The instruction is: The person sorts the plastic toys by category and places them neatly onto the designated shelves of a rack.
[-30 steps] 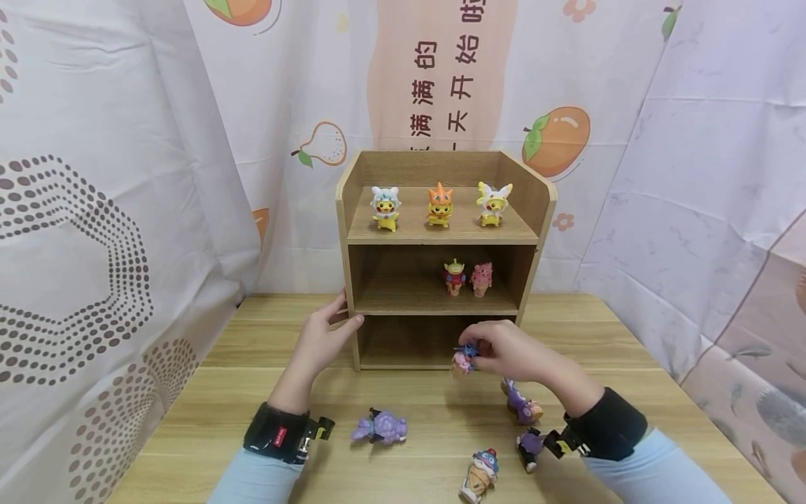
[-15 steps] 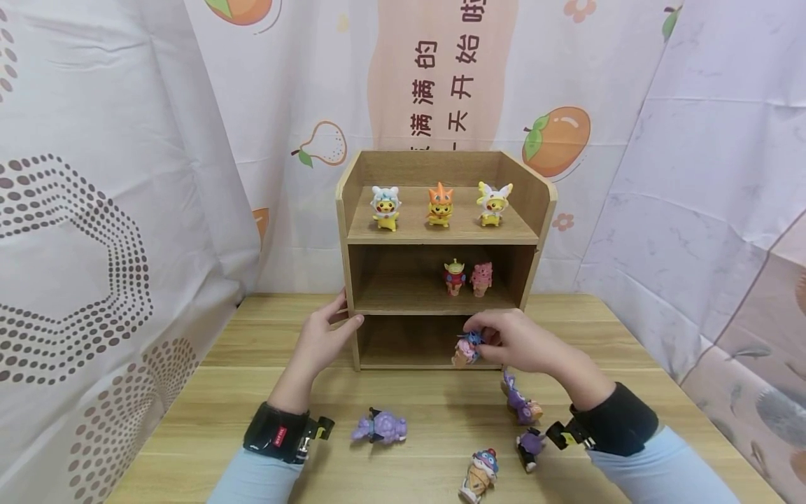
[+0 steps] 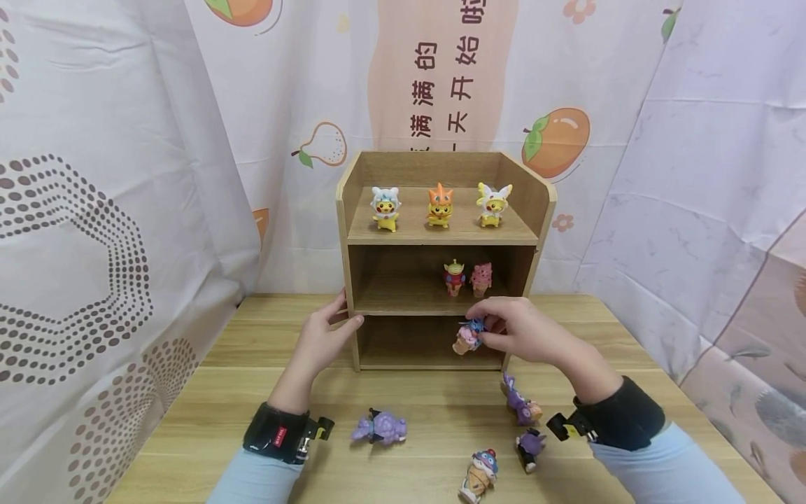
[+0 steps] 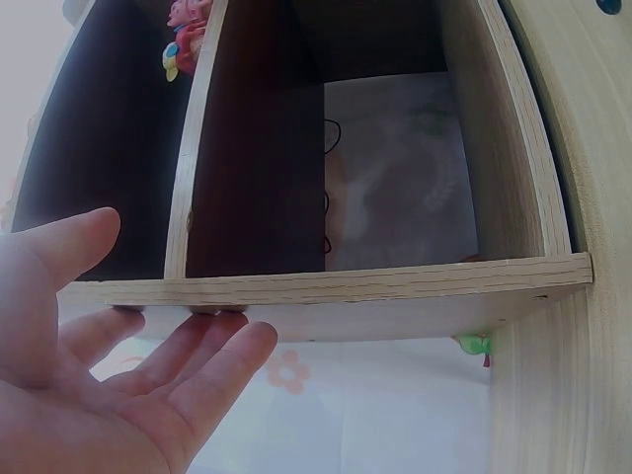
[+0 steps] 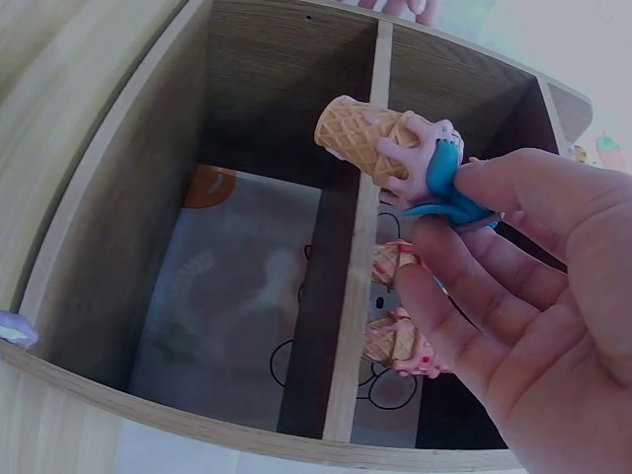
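Observation:
My right hand (image 3: 521, 330) pinches a small ice-cream-cone figurine (image 3: 467, 341) between thumb and fingers, in front of the shelf's lower opening. In the right wrist view its waffle cone (image 5: 360, 136) points away from the palm, and the blue part (image 5: 446, 178) sits at the fingertips. My left hand (image 3: 322, 340) rests against the left side panel of the wooden shelf (image 3: 434, 313), its fingers extended. On the middle level stand a green-headed alien figurine (image 3: 454, 278) and a pink bear figurine (image 3: 481, 279).
Three yellow figurines in costumes, one with an orange hood (image 3: 440, 205), stand on the top level. On the table (image 3: 283, 392) lie a lilac figurine (image 3: 380, 427), two purple figurines near my right forearm, and a blue-topped cone figurine (image 3: 480, 476) in front.
My right hand has risen with the cone figurine, from low before the bottom opening to near the middle board's edge. My left hand stays against the side panel.

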The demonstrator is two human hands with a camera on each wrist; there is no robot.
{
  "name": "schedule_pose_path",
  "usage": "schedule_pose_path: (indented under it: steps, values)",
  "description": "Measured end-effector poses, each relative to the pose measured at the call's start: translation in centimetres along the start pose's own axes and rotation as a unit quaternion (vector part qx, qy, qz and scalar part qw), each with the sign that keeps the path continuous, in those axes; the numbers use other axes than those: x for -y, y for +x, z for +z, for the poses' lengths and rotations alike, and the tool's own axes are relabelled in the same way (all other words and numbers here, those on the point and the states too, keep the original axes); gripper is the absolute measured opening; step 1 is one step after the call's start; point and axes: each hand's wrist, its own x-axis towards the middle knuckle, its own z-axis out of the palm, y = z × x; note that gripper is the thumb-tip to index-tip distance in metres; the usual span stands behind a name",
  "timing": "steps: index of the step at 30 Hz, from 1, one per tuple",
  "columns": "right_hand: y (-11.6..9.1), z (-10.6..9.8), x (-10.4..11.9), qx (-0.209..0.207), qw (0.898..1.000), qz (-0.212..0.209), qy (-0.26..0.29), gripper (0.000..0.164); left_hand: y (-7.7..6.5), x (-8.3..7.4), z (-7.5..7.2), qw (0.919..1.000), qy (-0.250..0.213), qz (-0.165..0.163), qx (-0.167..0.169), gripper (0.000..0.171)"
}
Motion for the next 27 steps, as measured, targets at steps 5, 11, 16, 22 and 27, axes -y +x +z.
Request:
schedule_pose_path:
  steps: [5,11,16,22,27]
  values:
    - [0.2,-0.6,0.2,-0.018,1.000,-0.006,-0.005,0.032,0.0,-0.1,-0.1,1.0000,0.001,-0.002,0.001,0.067]
    - [0.5,-1.1,0.5,-0.028,1.000,-0.003,0.001,0.032,-0.1,-0.1,-0.1,1.0000,0.002,0.003,0.002,0.067]
    - [0.8,-1.3,0.7,-0.044,0.999,-0.012,-0.001,0.033,-0.1,-0.1,-0.1,1.0000,0.001,0.005,0.003,0.068]
    - [1.3,-1.6,0.8,-0.063,0.998,-0.027,-0.008,0.033,0.0,0.0,-0.1,1.0000,-0.001,0.002,0.004,0.068]
    - [1.8,-1.8,0.6,-0.081,0.995,-0.046,-0.026,0.034,0.0,-0.1,-0.1,1.0000,-0.002,0.000,0.003,0.068]
